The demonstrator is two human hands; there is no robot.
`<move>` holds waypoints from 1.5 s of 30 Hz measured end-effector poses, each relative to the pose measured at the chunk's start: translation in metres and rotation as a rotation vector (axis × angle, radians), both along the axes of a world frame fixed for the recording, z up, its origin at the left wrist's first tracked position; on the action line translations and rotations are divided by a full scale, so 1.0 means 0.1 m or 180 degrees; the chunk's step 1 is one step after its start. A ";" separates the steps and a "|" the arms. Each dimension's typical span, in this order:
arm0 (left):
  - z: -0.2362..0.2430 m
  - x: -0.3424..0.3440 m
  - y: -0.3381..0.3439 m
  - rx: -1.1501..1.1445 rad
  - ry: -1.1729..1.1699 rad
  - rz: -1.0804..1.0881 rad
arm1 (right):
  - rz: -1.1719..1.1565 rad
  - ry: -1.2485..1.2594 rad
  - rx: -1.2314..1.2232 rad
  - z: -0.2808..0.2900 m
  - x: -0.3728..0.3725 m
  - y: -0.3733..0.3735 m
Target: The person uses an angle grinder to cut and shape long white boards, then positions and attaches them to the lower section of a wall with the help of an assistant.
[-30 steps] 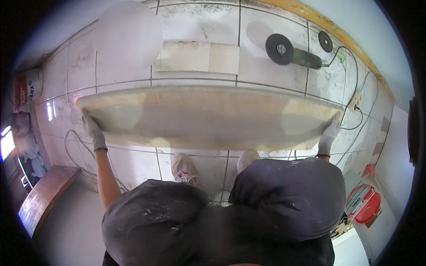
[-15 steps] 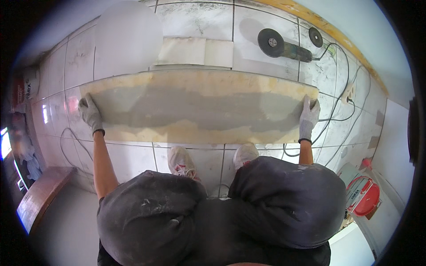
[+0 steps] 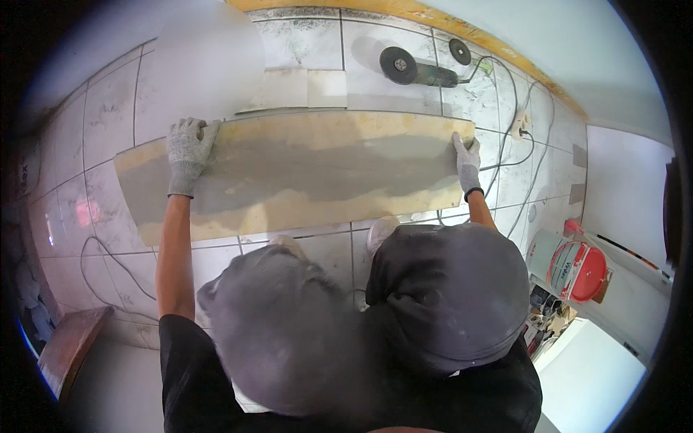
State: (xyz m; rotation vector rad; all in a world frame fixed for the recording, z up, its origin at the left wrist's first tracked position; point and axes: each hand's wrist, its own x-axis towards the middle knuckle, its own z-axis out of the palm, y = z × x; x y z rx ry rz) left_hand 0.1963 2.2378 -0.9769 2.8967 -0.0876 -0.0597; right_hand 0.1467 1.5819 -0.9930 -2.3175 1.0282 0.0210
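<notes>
A long rectangular slab [image 3: 310, 162], yellowish with a wide grey smear along its middle, lies across the tiled floor before my feet. Both of my hands wear pale knit gloves. My left hand [image 3: 189, 153] reaches over the slab near its left end, fingers hooked on the far long edge. At the opposite end, my right hand [image 3: 468, 160] grips the short edge, with the thumb on top and the other fingers partly hidden. The slab's near edge sits close to my shoes.
Beyond the slab lie pale flat pieces [image 3: 289, 91] and an angle grinder [image 3: 426, 73]. A loose disc [image 3: 459, 51] is near the far wall. Cables run right to a socket block [image 3: 520, 124]. At right stands a red-and-pale bucket [image 3: 577, 270]; a brown board [image 3: 76, 346] is lower left.
My left hand has shifted from the slab's left end to its far long edge. The slab's left end now angles nearer to me. My right hand still grips its end; the view has shifted.
</notes>
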 end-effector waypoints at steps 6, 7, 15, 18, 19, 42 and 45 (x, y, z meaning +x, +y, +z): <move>-0.11 -0.09 0.06 -0.0141 -0.0577 -0.0061 | 0.0119 0.0249 -0.0158 0.05 -0.14 0.02; -0.05 -0.09 0.04 -0.0119 -0.0448 -0.0045 | 0.0143 0.0200 -0.0026 0.02 -0.17 -0.02; -0.12 -0.06 -0.09 0.0061 -0.0323 -0.0352 | 0.1811 -0.0548 -0.1646 0.35 0.15 0.48; -0.20 -0.08 -0.14 0.0005 -0.0511 -0.0490 | 0.3547 -0.0239 -0.1567 0.39 0.54 1.05; -0.18 -0.07 -0.15 -0.0046 -0.0439 -0.0506 | 0.4133 -0.0128 -0.1349 0.37 0.67 1.23; -0.12 0.00 -0.07 -0.0057 0.0055 -0.0277 | 0.4421 0.0711 -0.1196 0.22 0.84 1.91; -0.31 -0.19 -0.08 0.0761 -0.0951 -0.0454 | 0.4570 0.0728 -0.1589 0.17 0.80 1.81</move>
